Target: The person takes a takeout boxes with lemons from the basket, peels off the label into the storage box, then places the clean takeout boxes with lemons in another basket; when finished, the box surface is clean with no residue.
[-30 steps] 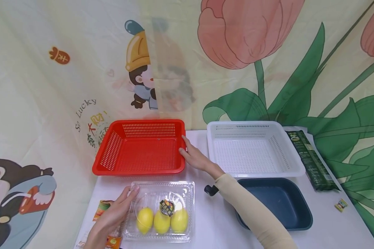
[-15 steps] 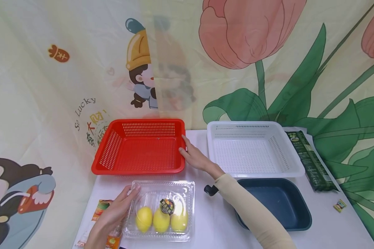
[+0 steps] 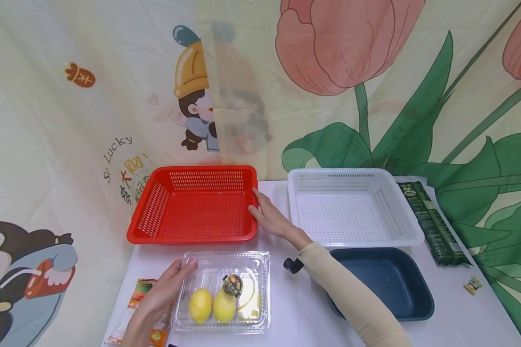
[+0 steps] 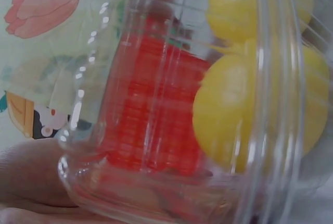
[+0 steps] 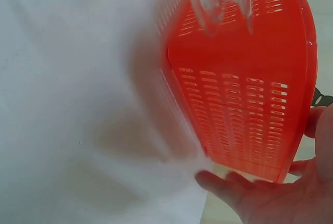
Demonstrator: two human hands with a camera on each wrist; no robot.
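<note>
We find the clear rectangular plastic box (image 3: 212, 266) of yellow fruit (image 3: 200, 306), pinched by the left hand (image 3: 166, 285), barely shifted just in front of the red slotted plastic basket (image 3: 206, 215), whose end the right hand (image 3: 271, 219) touches, spread, and judge the work paused.

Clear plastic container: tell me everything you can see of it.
The clear container is a rectangular, see-through box, apparently plastic, with a ridged rim and a lid that looks closed. A dark sticker with coloured print sits on top. Inside, three yellow fruits form a row, the rightmost blurred by glare. It is nearer the person than the red basket; the left grip holds its left side. Whether it touches the table is unclear.
</note>
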